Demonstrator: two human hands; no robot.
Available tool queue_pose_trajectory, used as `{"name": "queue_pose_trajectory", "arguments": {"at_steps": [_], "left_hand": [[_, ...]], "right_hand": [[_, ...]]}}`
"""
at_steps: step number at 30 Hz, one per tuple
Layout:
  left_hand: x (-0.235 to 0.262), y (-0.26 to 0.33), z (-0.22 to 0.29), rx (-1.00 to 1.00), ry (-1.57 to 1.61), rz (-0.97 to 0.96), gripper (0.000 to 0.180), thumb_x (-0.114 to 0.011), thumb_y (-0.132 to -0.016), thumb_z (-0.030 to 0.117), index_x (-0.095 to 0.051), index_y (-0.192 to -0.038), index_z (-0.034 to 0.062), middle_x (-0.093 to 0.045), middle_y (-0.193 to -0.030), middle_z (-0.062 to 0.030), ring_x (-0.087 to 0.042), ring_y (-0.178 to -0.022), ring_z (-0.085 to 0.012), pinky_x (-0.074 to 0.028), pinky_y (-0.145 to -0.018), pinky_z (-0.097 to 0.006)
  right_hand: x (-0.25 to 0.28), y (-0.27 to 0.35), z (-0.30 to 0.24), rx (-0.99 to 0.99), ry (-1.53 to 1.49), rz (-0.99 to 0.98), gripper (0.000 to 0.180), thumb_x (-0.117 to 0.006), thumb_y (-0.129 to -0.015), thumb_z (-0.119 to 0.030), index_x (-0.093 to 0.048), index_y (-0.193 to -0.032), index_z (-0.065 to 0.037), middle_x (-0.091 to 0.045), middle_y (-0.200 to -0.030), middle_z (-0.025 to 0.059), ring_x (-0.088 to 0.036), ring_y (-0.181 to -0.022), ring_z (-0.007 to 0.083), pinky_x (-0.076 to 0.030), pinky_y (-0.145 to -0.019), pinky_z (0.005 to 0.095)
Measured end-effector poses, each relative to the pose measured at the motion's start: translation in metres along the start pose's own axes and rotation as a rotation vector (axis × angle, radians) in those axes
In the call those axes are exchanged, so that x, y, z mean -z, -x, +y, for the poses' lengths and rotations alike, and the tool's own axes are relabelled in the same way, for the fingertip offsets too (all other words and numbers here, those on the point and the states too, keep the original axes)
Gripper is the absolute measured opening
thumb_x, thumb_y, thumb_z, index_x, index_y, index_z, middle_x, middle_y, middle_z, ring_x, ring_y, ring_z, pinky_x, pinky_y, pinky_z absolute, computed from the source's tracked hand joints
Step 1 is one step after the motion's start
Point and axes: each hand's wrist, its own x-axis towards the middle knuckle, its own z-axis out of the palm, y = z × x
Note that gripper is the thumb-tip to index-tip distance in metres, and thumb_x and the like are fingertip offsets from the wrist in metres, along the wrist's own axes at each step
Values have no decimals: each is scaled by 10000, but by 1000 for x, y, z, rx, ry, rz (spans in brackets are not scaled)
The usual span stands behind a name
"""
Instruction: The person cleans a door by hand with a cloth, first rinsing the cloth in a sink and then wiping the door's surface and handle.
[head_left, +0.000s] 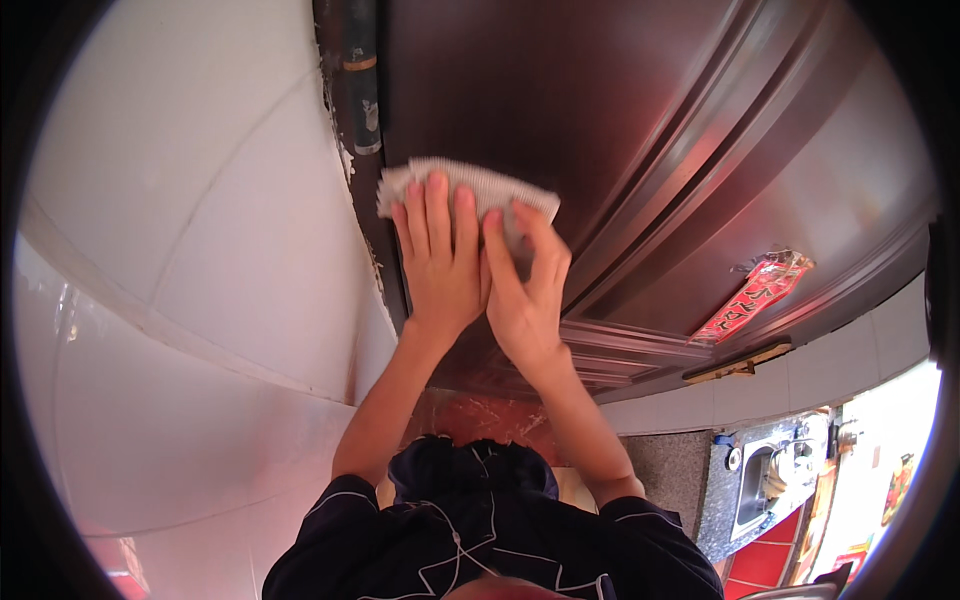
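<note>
Both hands press flat, palms down and fingers extended, on a pale grey, ribbed cleaning cloth (470, 190); neither curls around it, so it is pinned by palm pressure, not pinched. Left hand (440, 265) covers the cloth's lower left part, fingers pointing up. Right hand (525, 290) lies just beside it, touching along the thumb side, its fingertips on the cloth's right half. Cloth sits spread against a dark reddish-brown, glossy panelled door (620, 120), near the door's left edge, its upper fringe showing above the fingers. Judgement: flat two-handed contact suits spreading force over a vertical face so the cloth does not slip.

Door face: raised moulding strips run diagonally to the right of the hands; sheen reflects light. A red paper strip (755, 297) is stuck near the door's right edge. Dark door frame (360, 90) borders the left edge, then white tiled wall (200, 200). Lower right, well apart: a grey speckled counter with a steel sink (770, 480).
</note>
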Motion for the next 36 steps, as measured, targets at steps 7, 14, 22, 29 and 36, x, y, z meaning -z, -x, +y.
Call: {"name": "queue_pose_trajectory", "arguments": {"at_steps": [7,14,22,29,36], "left_hand": [[-6,-36,8,-36,-68,96,658,-482,-991,351,-281,-1533,37,-280,-1555,-288,-246,-1430,-516,-193,-1150,-630],[-34,52,31,3,37,86,529,-559,-959,333,-466,-1444,146,-375,-1534,-169,-316,-1414,-425,-208,-1162,-608],[-15,-78,80,-12,75,158,466,-540,-964,293,-517,-1410,162,-443,-1504,-121,-352,-1417,-372,-229,-1154,-575],[-51,38,90,-82,13,49,443,-577,-945,311,-538,-1374,211,-480,-1446,-61,-393,-1357,-326,-242,-1149,-571],[-33,-41,110,-72,35,66,425,-536,-965,277,-552,-1381,198,-484,-1471,-29,-376,-1396,-296,-206,-1173,-531]], "right_hand": [[15,-25,-1,-106,-13,-9,398,-715,-806,52,-696,-1193,-43,-468,-1357,146,-516,-1080,281,-444,-888,358],[8,66,15,-194,44,-48,362,-702,-873,-1,-652,-1231,-21,-503,-1309,135,-523,-1132,330,-454,-940,400],[57,-32,33,-50,264,150,416,-637,-869,49,-616,-1283,12,-434,-1473,197,-459,-1277,373,-426,-1020,423],[50,70,51,-165,222,-56,399,-594,-889,53,-583,-1287,74,-460,-1447,231,-431,-1330,422,-398,-1085,462],[78,3,56,-96,286,-11,430,-560,-896,38,-555,-1324,74,-455,-1459,235,-412,-1350,423,-369,-1100,475]]}}
